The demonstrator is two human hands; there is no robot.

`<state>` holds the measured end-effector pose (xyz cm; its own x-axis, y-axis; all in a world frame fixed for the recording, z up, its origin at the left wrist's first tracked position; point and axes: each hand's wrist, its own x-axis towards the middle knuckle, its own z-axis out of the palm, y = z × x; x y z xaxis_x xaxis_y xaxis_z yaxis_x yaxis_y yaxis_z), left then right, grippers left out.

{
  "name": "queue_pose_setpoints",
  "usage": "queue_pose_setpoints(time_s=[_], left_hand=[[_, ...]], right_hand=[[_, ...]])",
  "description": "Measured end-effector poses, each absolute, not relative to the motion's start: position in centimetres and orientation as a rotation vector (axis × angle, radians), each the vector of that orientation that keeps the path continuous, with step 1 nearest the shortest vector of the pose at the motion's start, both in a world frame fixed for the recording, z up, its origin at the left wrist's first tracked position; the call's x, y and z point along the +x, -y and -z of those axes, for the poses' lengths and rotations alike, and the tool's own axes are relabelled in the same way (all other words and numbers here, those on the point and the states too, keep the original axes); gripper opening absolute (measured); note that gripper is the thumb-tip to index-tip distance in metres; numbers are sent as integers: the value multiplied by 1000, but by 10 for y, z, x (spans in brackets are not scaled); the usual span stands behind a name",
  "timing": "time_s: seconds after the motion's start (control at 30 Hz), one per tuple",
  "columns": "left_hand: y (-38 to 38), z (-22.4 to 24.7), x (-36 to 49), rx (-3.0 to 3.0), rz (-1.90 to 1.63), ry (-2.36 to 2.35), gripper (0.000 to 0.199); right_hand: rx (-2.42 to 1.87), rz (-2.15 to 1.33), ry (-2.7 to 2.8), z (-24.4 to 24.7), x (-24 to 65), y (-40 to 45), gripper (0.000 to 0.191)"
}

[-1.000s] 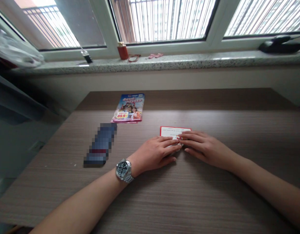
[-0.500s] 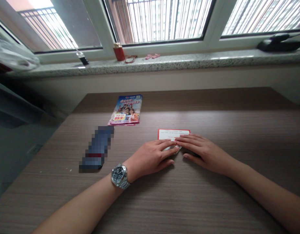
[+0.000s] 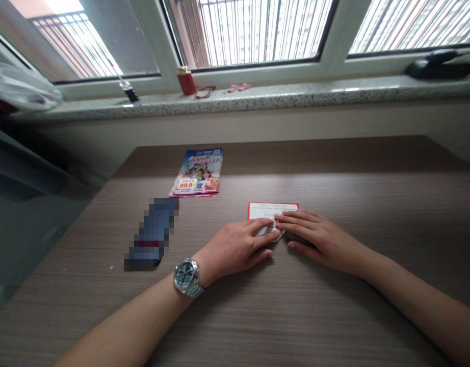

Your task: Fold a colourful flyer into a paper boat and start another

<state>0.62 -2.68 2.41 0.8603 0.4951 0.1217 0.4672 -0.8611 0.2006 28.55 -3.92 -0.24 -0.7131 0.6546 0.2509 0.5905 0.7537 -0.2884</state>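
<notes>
Barely a shift since the earlier frame: left hand (image 3: 235, 247) and right hand (image 3: 329, 240), both unclenched, press outstretched fingers (image 3: 298, 228) onto the red-edged white paper (image 3: 266, 209), which lies on the table (image 3: 235, 326).

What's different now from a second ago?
Only the view shifted slightly: the paper and leaflets sit a little further left and lower in the picture, together. Nothing was visibly taken up or let go. The left hand and right hand stay on the paper.

Fingers (image 3: 298, 224) on red-edged paper (image 3: 271, 209)
</notes>
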Motion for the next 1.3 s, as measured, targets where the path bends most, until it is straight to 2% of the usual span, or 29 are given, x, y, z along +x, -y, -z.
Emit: queue_pose_setpoints(time_s=[0.2, 0.73, 1.3], left_hand=[[27, -24, 7, 2862, -257, -770, 44], [24, -26, 3, 2808, -282, -688, 40], [21, -28, 0, 2754, -268, -611, 44]], right_hand=[[-959, -263, 2606, 6, 287, 38, 52], [-933, -249, 2619, 5, 287, 38, 47], [-929, -257, 2603, 6, 289, 39, 51]])
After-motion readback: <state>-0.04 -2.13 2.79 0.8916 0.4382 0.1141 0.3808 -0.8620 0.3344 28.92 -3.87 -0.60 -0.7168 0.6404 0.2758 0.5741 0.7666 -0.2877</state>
